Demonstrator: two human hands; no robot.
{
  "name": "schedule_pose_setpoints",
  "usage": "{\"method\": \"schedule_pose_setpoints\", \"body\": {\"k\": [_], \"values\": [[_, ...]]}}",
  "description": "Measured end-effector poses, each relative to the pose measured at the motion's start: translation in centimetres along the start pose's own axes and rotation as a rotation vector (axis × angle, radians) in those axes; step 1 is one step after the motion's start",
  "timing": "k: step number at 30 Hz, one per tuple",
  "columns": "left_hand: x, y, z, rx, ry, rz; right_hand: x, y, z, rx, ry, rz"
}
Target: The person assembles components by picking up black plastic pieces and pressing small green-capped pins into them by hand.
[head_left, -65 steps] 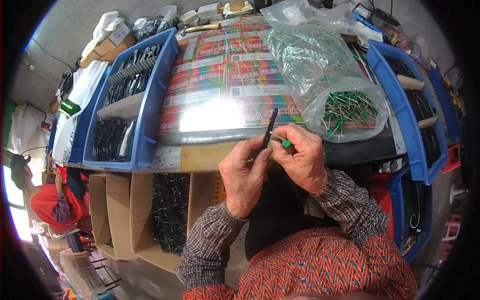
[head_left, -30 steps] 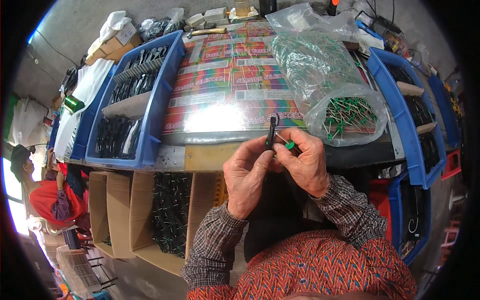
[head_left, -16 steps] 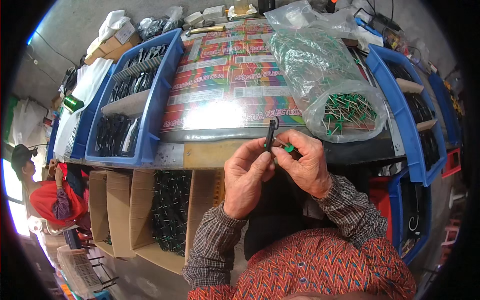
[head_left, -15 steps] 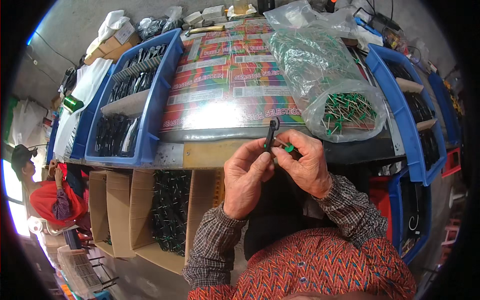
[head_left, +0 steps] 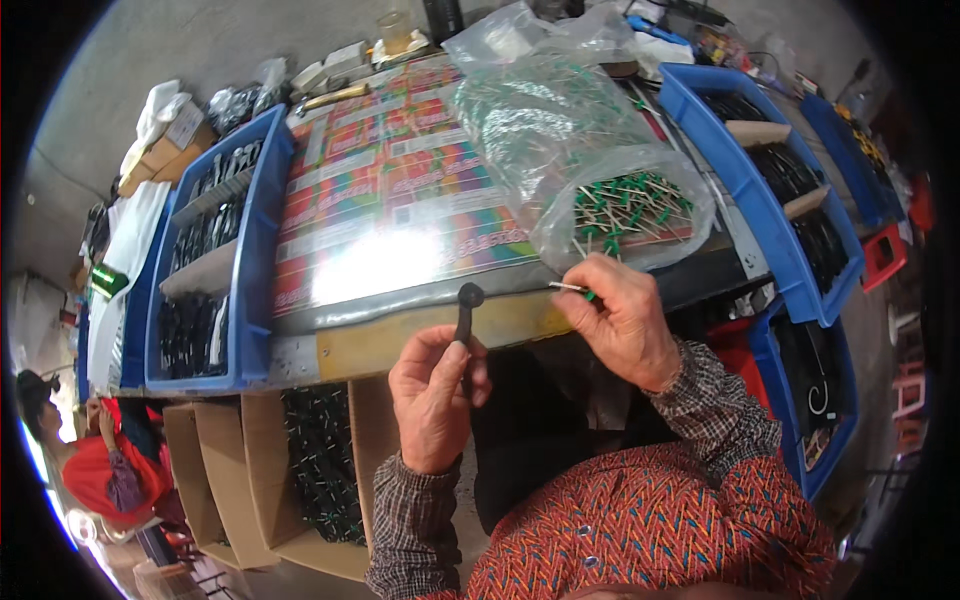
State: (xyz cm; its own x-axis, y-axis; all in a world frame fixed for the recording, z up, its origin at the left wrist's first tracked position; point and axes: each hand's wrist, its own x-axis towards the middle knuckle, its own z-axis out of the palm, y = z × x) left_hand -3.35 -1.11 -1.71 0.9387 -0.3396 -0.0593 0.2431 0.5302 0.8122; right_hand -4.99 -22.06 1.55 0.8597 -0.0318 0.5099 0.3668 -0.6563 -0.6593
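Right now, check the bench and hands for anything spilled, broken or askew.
Nothing stands out: the black piece in the left hand looks whole where visible, and the green-topped pins lie inside the clear bag.

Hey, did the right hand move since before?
Yes: the right hand has moved to the right, judged against the clear bag.

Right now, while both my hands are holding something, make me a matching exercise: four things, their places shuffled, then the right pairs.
Things:
1. slim black piece with a round end
2. thin pale-stemmed green pin
3. clear plastic bag of green-headed pins
4. open brown cardboard box of dark pieces

Places:
A. on the colourful-topped table
B. in the left hand
C. below the table's near edge
D. in the right hand

Pairs: 1-B, 2-D, 3-A, 4-C
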Motion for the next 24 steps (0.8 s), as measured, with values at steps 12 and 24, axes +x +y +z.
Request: {"method": "schedule_pose_setpoints", "body": {"k": [12, 24], "values": [[-0.4, -1.9, 1.1, -0.047, -0.033, -0.046, -1.1, 9.1, -12.5, -0.591, 0.261, 0.186], [-1.9, -3.2, 3.4, -0.184, -0.094, -0.14, -1.1, 16.8, -13.8, -1.217, 0.088, 0.253]]}}
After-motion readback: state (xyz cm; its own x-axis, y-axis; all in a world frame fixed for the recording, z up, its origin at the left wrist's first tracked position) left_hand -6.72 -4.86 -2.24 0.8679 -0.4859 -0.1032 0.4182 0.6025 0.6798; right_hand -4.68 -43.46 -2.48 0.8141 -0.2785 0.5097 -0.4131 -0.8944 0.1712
